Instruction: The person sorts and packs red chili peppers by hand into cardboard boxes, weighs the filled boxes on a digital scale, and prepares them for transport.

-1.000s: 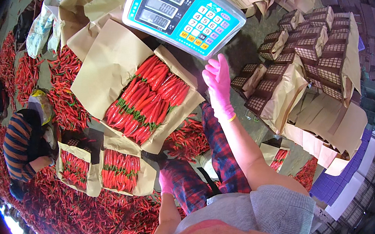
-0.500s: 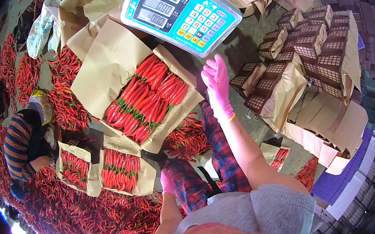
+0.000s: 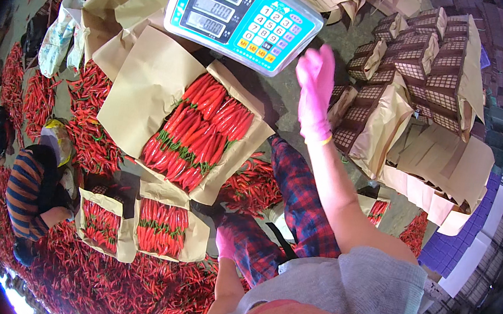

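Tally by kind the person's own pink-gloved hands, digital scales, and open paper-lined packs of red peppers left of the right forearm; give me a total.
Pink-gloved hands: 2
Digital scale: 1
Paper-lined pepper packs: 3
Total: 6

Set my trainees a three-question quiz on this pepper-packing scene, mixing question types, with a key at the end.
1. True or false: the person's right hand and left hand both wear pink gloves.
2. Multiple choice: what lies in the large open brown paper just below the scale in the picture?
a) onions
b) red peppers
c) carrots
3. Fill in the blank: the stacked brown lattice crates stand to the picture's ____ of the scale.

Key: 1. True. 2. b. 3. right.
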Available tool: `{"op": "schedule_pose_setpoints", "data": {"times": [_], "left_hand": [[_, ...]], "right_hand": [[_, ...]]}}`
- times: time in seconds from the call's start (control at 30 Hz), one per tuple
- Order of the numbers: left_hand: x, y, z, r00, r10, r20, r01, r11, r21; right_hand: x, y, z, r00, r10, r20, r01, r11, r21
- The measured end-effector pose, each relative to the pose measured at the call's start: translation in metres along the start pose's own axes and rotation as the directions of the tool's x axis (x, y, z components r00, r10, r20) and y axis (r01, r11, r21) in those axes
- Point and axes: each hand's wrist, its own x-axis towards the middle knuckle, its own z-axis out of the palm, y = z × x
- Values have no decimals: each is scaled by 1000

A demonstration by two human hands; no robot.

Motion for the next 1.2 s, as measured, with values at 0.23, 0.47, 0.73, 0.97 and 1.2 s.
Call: {"op": "schedule_pose_setpoints", "data": {"times": [0.23, 0.47, 0.73, 0.97, 1.2], "left_hand": [[20, -6, -15, 982, 68, 177, -106, 971, 214], [8, -1, 8, 1000, 26, 6, -27, 999, 34], [29, -19, -20, 995, 43, 87, -49, 996, 73], [23, -15, -12, 1000, 7, -24, -5, 998, 58], [26, -18, -19, 995, 55, 87, -65, 991, 116]], "right_hand": [[57, -24, 23, 966, -246, 84, 231, 960, 157], [63, -16, 36, 957, -287, 28, 284, 955, 87], [66, -17, 31, 947, -307, 91, 303, 951, 61], [54, -19, 22, 950, -261, 172, 225, 952, 206], [55, -20, 23, 950, -264, 165, 236, 956, 175]]}}
